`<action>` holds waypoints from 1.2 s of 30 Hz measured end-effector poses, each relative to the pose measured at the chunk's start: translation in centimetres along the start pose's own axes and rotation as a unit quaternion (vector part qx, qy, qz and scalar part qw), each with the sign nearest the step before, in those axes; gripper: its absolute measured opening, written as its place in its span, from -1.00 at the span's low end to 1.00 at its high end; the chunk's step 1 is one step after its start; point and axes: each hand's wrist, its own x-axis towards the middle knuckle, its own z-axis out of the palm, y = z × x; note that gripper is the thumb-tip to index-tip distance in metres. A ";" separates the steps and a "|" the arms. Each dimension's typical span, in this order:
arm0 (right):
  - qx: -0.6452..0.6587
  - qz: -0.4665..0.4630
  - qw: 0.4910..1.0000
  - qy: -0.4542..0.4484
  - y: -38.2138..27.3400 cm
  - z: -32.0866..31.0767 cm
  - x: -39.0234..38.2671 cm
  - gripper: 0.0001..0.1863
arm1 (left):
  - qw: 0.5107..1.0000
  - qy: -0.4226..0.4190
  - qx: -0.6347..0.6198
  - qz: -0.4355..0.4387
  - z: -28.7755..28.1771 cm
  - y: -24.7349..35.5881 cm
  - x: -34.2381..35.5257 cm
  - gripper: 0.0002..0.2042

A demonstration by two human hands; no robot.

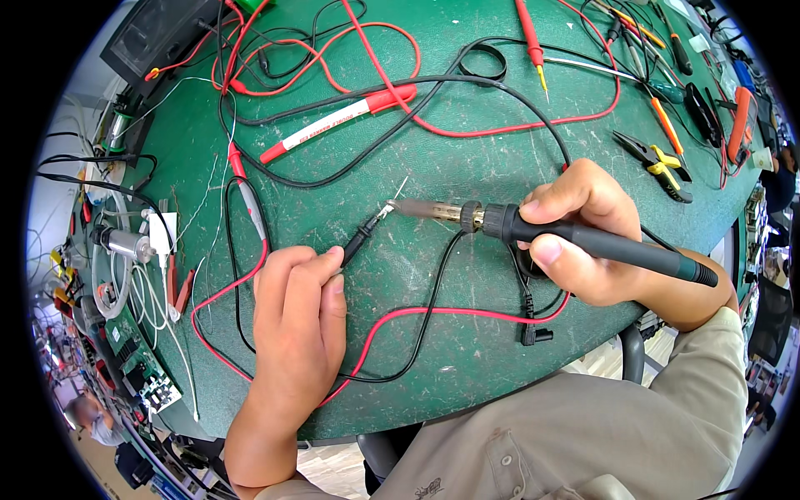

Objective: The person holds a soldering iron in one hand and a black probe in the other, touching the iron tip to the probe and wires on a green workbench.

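Note:
My left hand (300,312) pinches a black test probe (359,241), its metal end pointing up and right, with a thin bright wire (402,187) at the end. In my right hand (587,229) is a soldering iron (435,210) with a black handle, held like a pen. The iron's tip meets the probe's metal end or sits right beside it; I cannot tell which. A red cable (433,311) and a black cable pass by my left wrist. Close to my right hand lies a black plug (536,333).
On the green mat (467,367) lie a red-and-white marker (329,127), looped red and black leads, a red probe (529,35) and yellow-handled pliers (656,163). Screwdrivers and an orange meter (741,125) crowd the right. A circuit board (137,358) and white cables are at left.

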 end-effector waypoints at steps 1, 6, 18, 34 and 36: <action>0.002 -0.005 1.000 0.001 0.1 0.1 0.1 -0.78 | 1.000 -0.005 -0.006 -0.009 0.0 0.0 -0.2 -0.74; -0.011 -0.012 1.000 0.004 0.3 0.2 -0.1 -0.77 | 1.000 -0.007 0.000 -0.005 0.0 -0.1 -0.2 -0.73; -0.022 -0.010 0.998 -0.058 -0.3 -0.4 0.1 -0.75 | 1.000 -0.009 0.007 0.007 0.0 0.0 0.0 -0.74; -0.011 -0.023 1.000 0.001 0.4 0.2 0.0 -0.78 | 1.000 -0.014 0.006 0.001 0.1 -0.2 -0.2 -0.70; -0.012 -0.019 1.000 -0.003 0.4 0.1 -0.1 -0.78 | 1.000 -0.013 0.007 0.002 0.1 -0.2 -0.2 -0.69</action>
